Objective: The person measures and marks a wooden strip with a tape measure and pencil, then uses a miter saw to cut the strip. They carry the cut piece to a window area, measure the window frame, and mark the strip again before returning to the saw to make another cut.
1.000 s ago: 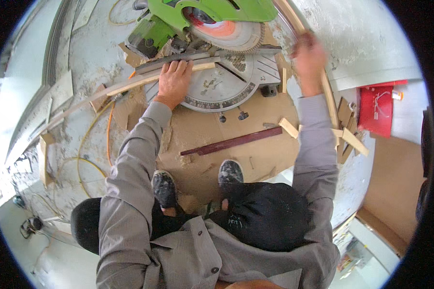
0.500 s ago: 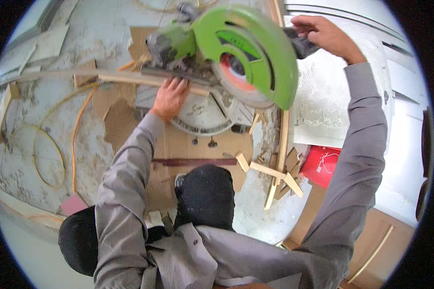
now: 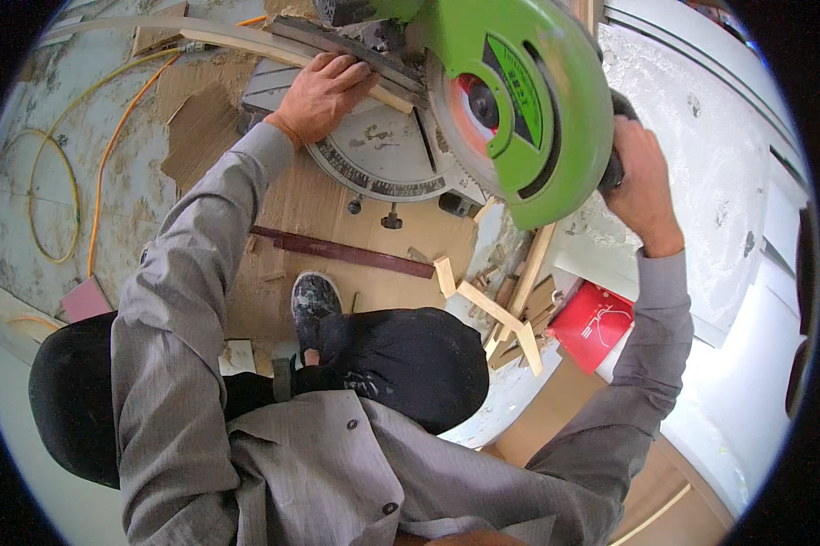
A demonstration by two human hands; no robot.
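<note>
The left hand (image 3: 326,96), fingers half curled, grips a long, pale wooden strip (image 3: 246,44) against the fence; its thumb is hidden. The right hand (image 3: 642,173) is closed around the black handle (image 3: 617,109) of a green-guarded circular saw (image 3: 573,100), fingertips out of sight; the saw's top is cut off above the hands. The strip's long axis slopes from upper left, where its far end is hard to make out, beneath the left fingers to an end just right of them, pointing toward the blade. Half a second ago the right hand's fingers were looser at the handle; now they wrap it. The left hand remains on the strip.
</note>
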